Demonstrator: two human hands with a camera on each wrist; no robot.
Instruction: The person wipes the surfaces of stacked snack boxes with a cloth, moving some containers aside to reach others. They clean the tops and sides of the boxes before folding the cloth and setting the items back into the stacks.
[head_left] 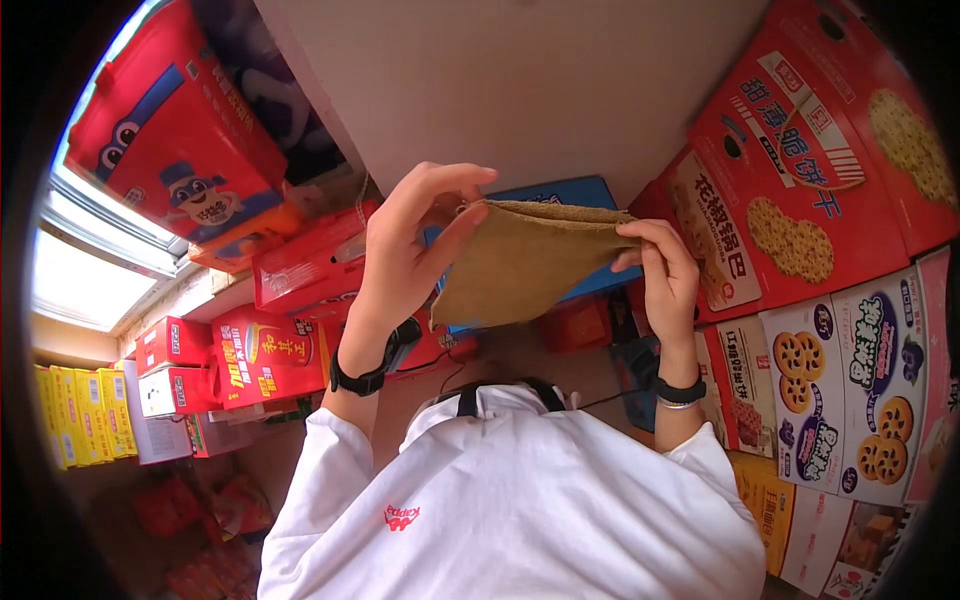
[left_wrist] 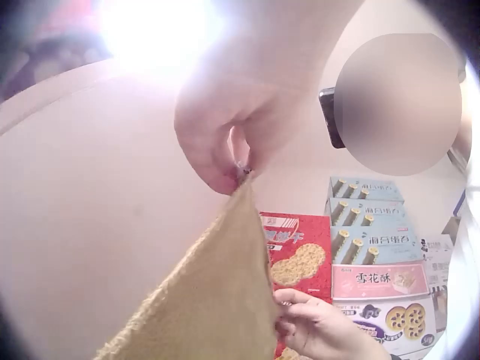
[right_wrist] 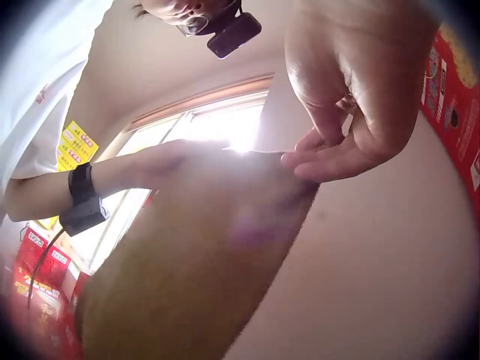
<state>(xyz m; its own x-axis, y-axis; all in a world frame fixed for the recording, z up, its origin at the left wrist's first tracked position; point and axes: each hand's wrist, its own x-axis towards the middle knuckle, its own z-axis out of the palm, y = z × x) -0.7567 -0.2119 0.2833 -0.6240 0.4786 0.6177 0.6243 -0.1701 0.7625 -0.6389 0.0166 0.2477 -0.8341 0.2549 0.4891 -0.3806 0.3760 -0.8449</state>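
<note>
A brown cloth (head_left: 530, 268) with a fuzzy edge hangs between my two hands in front of my chest. My left hand (head_left: 408, 228) pinches one upper corner between thumb and finger; the left wrist view shows this pinch at the tip of the cloth (left_wrist: 214, 300). At the other upper corner, my right hand (head_left: 668, 275) pinches the edge with its thumb and fingertips. In the right wrist view the cloth (right_wrist: 187, 262) drapes down below the right hand (right_wrist: 360, 105). Along the top, two layers of the cloth stand slightly apart in the head view.
Red biscuit cartons (head_left: 775, 190) are stacked close on the right, above white cookie boxes (head_left: 850, 385). A blue box (head_left: 570, 195) lies behind the cloth. Red boxes (head_left: 265, 355) and a bright window (head_left: 85, 280) are on the left. A pale surface (head_left: 520, 90) stretches ahead.
</note>
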